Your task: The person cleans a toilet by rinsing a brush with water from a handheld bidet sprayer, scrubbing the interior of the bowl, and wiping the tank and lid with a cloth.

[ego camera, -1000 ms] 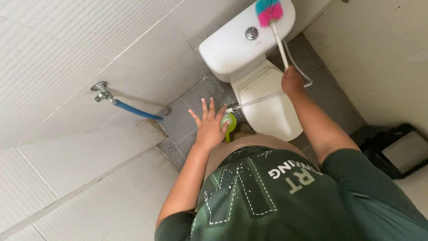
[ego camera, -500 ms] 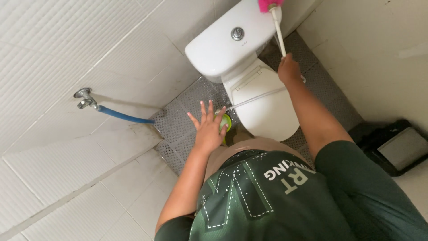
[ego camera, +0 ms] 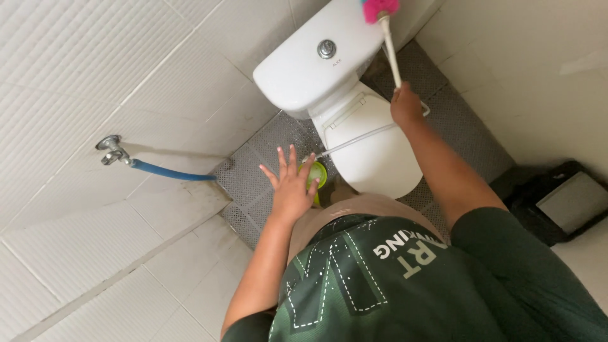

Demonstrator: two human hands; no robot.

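Toilet brush (ego camera: 387,38): white handle, pink and teal bristle head at the top edge of view, above the cistern end of the toilet (ego camera: 354,114). Handle runs down to the right hand (ego camera: 405,106), which is closed around its lower end, over the right side of the shut toilet lid. Toilet is white, with a round chrome flush button on the cistern top. A thin white hose runs across the lid toward the left side of the bowl.

Left hand (ego camera: 292,187): fingers spread wide, holding nothing, palm down, just left of the toilet bowl and over a green container (ego camera: 316,174), partly hidden by the hand; contact cannot be determined.

Grey speckled floor (ego camera: 253,171) around the toilet base. Left of the toilet, a metal wall tap (ego camera: 111,149) with a blue hose (ego camera: 171,172) on white tile. Right of the toilet, a dark bin (ego camera: 557,199) with a grey lid.
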